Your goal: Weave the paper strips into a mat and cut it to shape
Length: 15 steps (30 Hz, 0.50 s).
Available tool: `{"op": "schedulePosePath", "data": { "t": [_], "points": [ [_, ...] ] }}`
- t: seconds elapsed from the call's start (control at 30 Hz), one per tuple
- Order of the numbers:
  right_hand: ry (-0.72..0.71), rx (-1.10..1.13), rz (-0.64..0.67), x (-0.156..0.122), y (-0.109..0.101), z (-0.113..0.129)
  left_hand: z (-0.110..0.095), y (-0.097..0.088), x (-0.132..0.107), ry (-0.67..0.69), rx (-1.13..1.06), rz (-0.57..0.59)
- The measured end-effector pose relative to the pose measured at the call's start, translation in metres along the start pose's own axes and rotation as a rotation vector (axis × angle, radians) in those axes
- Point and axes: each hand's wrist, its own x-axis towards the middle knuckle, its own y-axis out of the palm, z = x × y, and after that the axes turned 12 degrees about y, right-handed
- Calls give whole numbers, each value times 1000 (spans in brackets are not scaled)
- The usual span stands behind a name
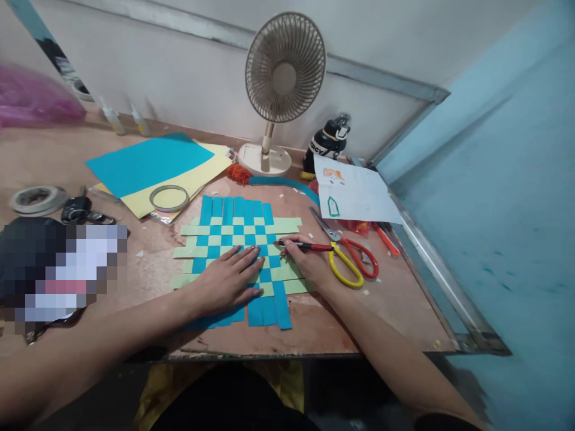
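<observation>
A woven mat [233,230] of blue and pale green paper strips lies flat on the wooden table [381,305] in front of me. My left hand [227,278] rests palm down on its lower middle, fingers stretched out flat. My right hand [305,260] sits on the mat's right edge, pinching a red pen [308,245] that lies nearly level with its tip pointing left onto the weave. Red and yellow scissors [348,254] lie just right of that hand.
A desk fan [283,84] stands at the back, with a dark bottle [327,143] and a drawn-on white sheet [353,191] to its right. Blue and yellow paper sheets [153,164] with a tape ring [169,197] lie back left. Another tape roll [36,199] sits far left.
</observation>
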Motion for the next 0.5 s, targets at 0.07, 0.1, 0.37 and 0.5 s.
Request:
{"op": "schedulePosePath", "data": {
  "t": [0.07,0.1,0.37,0.5],
  "points": [
    [1,4,2,1,1,-2,0,1,0,1,-5,-14],
    [2,10,2,2,1,-3,0,2,0,3,-6,-18],
    [31,-3,44,1,2,-3,1,1,-1,26,31,-7],
    [24,1,32,-3,-1,2,1,1,-1,28,30,-17]
  ]
}}
